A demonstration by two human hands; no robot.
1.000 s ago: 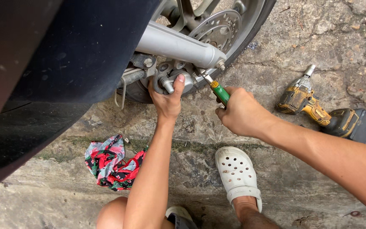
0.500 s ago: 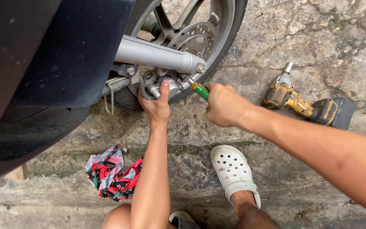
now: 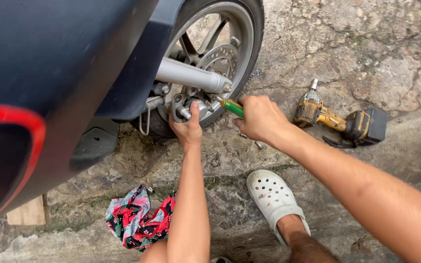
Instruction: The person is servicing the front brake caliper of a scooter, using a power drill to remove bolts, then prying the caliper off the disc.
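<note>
Left hand: the left hand (image 3: pixel 187 127) is pressed against the metal part (image 3: pixel 187 108) at the hub of the wheel (image 3: pixel 220 53), thumb raised along it, fingers curled round its lower edge.
Right hand: the right hand (image 3: pixel 259 118) is closed in a fist round the green handle of a screwdriver (image 3: pixel 231 106).
Screwdriver: its tip is pointed at the hub, just right of the left hand.
Drill: a yellow drill (image 3: pixel 339 119) is laid on the ground, right of the right hand, apart from it.
Shoe: a white shoe (image 3: pixel 274 197) is seen below the right hand.
Rag: a red patterned rag (image 3: pixel 137 219) is left below the left hand, beside the forearm.
</note>
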